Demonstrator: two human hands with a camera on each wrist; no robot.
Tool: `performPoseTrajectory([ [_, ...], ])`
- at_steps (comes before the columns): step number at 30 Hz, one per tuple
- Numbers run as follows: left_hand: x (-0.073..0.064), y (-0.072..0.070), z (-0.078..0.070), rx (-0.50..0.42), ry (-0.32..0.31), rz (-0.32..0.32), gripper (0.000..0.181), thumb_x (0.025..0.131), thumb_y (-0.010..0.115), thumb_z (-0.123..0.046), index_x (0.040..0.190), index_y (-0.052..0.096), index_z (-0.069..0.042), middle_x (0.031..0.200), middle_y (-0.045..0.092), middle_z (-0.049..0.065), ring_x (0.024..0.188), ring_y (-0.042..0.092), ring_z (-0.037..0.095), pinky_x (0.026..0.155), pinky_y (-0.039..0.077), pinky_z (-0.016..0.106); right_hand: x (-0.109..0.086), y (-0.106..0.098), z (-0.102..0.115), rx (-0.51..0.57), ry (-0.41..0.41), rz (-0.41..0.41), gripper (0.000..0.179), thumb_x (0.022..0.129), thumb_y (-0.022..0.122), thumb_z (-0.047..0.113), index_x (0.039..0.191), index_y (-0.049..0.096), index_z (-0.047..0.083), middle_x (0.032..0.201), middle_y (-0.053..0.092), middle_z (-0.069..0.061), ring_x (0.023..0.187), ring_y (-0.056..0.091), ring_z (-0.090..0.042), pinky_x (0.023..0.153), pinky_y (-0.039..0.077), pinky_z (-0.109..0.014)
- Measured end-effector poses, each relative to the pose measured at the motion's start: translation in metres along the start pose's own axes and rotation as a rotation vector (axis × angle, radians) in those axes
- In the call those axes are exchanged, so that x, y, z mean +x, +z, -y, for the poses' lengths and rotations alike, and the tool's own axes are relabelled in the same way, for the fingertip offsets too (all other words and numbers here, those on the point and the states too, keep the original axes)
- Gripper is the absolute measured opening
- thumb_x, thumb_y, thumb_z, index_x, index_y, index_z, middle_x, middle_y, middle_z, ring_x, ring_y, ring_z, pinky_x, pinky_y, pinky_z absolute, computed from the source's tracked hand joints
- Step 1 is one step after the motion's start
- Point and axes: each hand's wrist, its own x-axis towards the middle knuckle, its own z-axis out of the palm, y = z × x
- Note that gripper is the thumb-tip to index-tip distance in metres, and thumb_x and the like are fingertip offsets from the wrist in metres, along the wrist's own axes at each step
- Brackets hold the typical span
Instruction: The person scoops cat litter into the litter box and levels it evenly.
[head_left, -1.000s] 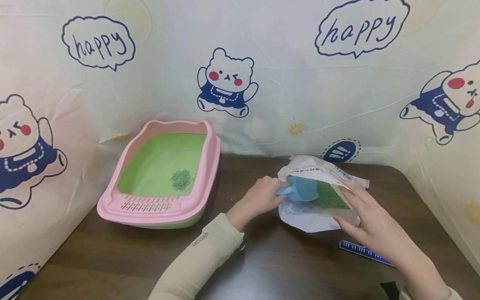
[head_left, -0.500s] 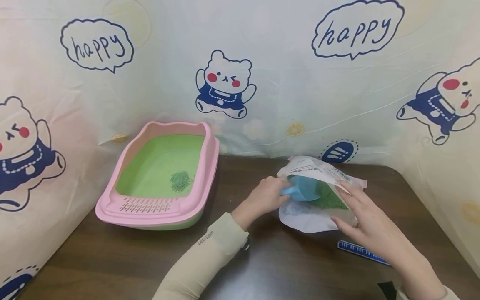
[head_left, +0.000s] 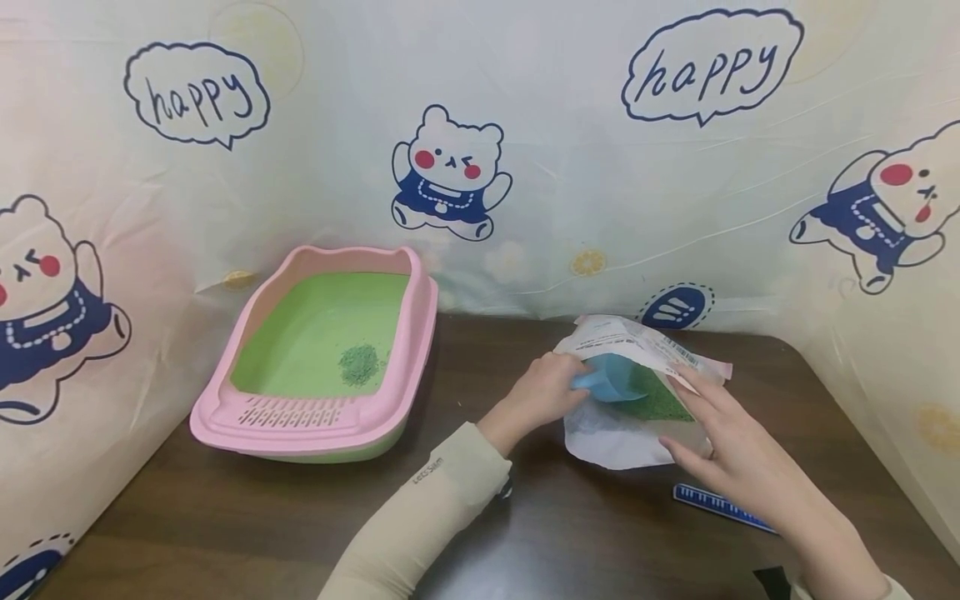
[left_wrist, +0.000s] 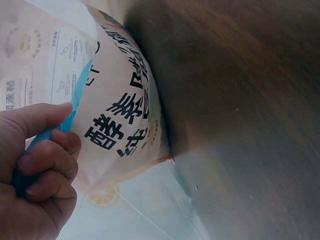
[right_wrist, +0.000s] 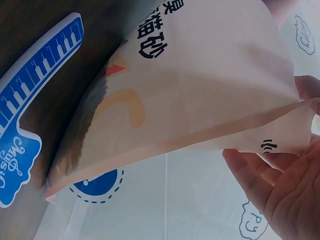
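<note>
My left hand grips the handle of a light-blue scoop. The scoop's cup is inside the mouth of a cat litter bag, tipped against green granules. In the left wrist view, the fingers curl round the scoop's blue handle beside the printed bag. On the bag's right side lies my right hand, fingers fairly straight and thumb spread apart. The right wrist view shows its thumb and fingers at either side of the bag's edge.
A pink-rimmed litter box with a green base stands at the left, a small heap of green granules inside. A blue ruler with piano-key print lies near the right forearm. Printed cloth hangs behind the dark wooden table.
The scoop and left hand have moved slightly right, deeper into the bag's mouth. The right hand keeps its place on the bag's side. The view has shifted slightly.
</note>
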Motion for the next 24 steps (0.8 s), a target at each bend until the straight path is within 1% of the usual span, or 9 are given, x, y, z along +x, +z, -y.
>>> performPoseTrajectory([
  [2, 0.002, 0.001, -0.001, -0.018, -0.018, 0.0, 0.03, 0.092, 0.07, -0.017, 0.121, 0.072, -0.01, 0.124, 0.071, 0.003, 0.084, 0.058, 0.012, 0.07, 0.046, 0.02, 0.0, 0.0, 0.001, -0.004, 0.002, 0.001, 0.07, 0.071, 0.085, 0.013, 0.133, 0.058, -0.004, 0.145, 0.049, -0.022, 0.128, 0.048, -0.038, 0.107, 0.008, 0.0],
  [7, 0.004, 0.001, -0.002, -0.084, -0.059, 0.016, 0.035, 0.092, 0.07, -0.018, 0.127, 0.069, -0.012, 0.131, 0.067, 0.003, 0.095, 0.06, 0.013, 0.075, 0.048, 0.02, 0.0, 0.0, 0.001, -0.004, -0.002, -0.005, 0.068, 0.072, 0.085, 0.013, 0.132, 0.058, -0.005, 0.143, 0.05, -0.023, 0.126, 0.049, -0.039, 0.107, 0.008, 0.0],
  [9, 0.004, 0.001, -0.002, -0.104, -0.067, 0.019, 0.036, 0.092, 0.07, -0.018, 0.128, 0.068, -0.012, 0.133, 0.066, 0.004, 0.098, 0.06, 0.013, 0.076, 0.048, 0.02, 0.0, 0.0, 0.001, -0.005, -0.002, -0.006, 0.068, 0.072, 0.085, 0.013, 0.133, 0.058, -0.004, 0.143, 0.05, -0.022, 0.127, 0.048, -0.038, 0.108, 0.008, 0.0],
  [15, 0.001, 0.001, 0.004, -0.125, -0.06, 0.017, 0.037, 0.092, 0.07, -0.02, 0.128, 0.068, -0.013, 0.131, 0.067, 0.004, 0.091, 0.058, 0.013, 0.07, 0.046, 0.02, -0.001, -0.001, 0.001, -0.007, 0.011, 0.002, 0.067, 0.073, 0.085, 0.013, 0.131, 0.058, -0.004, 0.143, 0.05, -0.022, 0.127, 0.048, -0.039, 0.108, 0.006, 0.0],
  [18, -0.002, -0.001, 0.007, -0.119, -0.05, 0.011, 0.038, 0.091, 0.071, -0.021, 0.128, 0.068, -0.013, 0.129, 0.068, 0.003, 0.091, 0.058, 0.013, 0.071, 0.047, 0.02, -0.001, -0.001, 0.001, -0.009, 0.024, 0.01, 0.066, 0.073, 0.085, 0.013, 0.131, 0.059, -0.004, 0.144, 0.05, -0.022, 0.126, 0.049, -0.04, 0.107, 0.006, 0.0],
  [21, -0.005, -0.003, 0.01, -0.126, -0.03, 0.009, 0.037, 0.091, 0.072, -0.021, 0.127, 0.069, -0.012, 0.126, 0.07, 0.002, 0.095, 0.06, 0.012, 0.077, 0.048, 0.021, -0.001, -0.001, 0.0, -0.008, 0.031, 0.015, 0.067, 0.073, 0.085, 0.014, 0.131, 0.059, -0.003, 0.144, 0.05, -0.022, 0.126, 0.049, -0.041, 0.106, 0.005, 0.0],
  [24, -0.01, -0.005, 0.013, -0.169, -0.02, 0.008, 0.034, 0.091, 0.072, -0.02, 0.123, 0.071, -0.011, 0.122, 0.071, 0.002, 0.096, 0.06, 0.013, 0.079, 0.049, 0.022, -0.001, 0.0, 0.0, -0.004, 0.034, 0.014, 0.068, 0.072, 0.086, 0.014, 0.131, 0.059, -0.003, 0.143, 0.05, -0.023, 0.126, 0.049, -0.041, 0.107, 0.005, 0.0],
])
